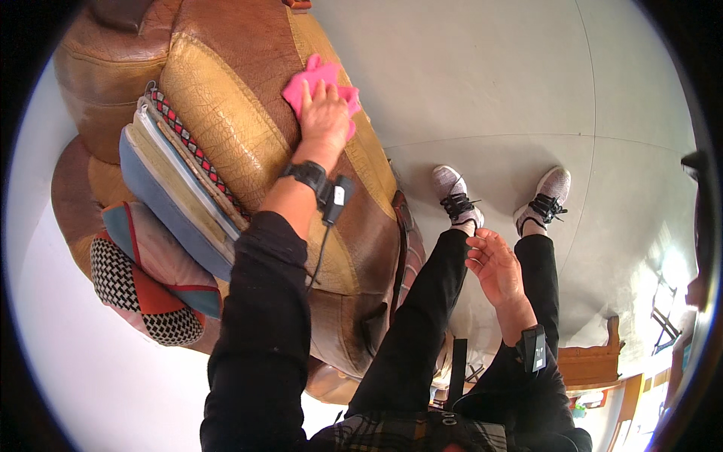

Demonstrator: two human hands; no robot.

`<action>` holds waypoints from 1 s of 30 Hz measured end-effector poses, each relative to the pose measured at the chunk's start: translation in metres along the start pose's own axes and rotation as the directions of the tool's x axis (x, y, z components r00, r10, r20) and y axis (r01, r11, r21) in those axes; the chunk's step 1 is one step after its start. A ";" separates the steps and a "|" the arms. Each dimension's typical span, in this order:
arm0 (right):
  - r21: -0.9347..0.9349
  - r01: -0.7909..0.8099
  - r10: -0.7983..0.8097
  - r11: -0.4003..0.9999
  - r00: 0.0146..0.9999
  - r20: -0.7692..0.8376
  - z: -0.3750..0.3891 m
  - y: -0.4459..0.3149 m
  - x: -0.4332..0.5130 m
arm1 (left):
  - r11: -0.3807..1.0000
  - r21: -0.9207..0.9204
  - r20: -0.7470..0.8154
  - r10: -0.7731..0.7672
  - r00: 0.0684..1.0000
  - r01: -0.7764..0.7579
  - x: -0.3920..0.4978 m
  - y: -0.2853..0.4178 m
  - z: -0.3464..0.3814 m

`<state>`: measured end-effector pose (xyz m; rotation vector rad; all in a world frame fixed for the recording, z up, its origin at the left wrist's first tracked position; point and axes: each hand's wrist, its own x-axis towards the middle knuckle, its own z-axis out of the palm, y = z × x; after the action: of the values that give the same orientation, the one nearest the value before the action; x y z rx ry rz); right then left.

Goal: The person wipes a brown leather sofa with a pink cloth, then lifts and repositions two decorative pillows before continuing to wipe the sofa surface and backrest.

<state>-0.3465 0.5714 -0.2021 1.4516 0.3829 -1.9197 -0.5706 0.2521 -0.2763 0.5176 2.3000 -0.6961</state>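
Note:
My left hand (326,116) lies palm down on a pink cloth (323,70), fingers spread and pressing it against the sofa. The cloth is crumpled, and part of it is hidden under the palm. Brown and tan leather covers the sofa (237,39), and its tan panel (226,118) is finely creased. Over the floor, near my legs, hangs my right hand (497,265), holding nothing, with the palm partly turned up and the fingers loosely bent.
Stacked flat cushions (169,186) lean on the sofa beside a patchwork pillow (169,243). From the left wrist's strapped device (338,199) runs a black cable. My shoes (452,189) stand on the grey floor (480,68). Wooden furniture (590,364) appears at lower right.

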 end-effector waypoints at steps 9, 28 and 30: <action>-0.006 -0.031 0.031 1.000 1.000 -0.005 -0.013 0.005 -0.003 | 0.967 -0.119 0.232 0.246 0.941 -0.224 -0.107 0.134 0.100; -0.100 -0.013 0.018 0.995 0.999 0.050 -0.017 -0.004 -0.021 | 0.863 0.033 0.312 0.470 0.825 -0.504 -0.224 0.146 0.064; -0.097 -0.013 0.019 0.995 0.998 0.060 -0.019 -0.005 -0.024 | 0.876 0.147 0.373 0.380 0.847 -0.458 -0.184 0.119 0.050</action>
<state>-0.3329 0.5948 -0.1869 1.3267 0.4286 -1.9018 -0.3547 0.2829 -0.2199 0.9099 1.7136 -0.7645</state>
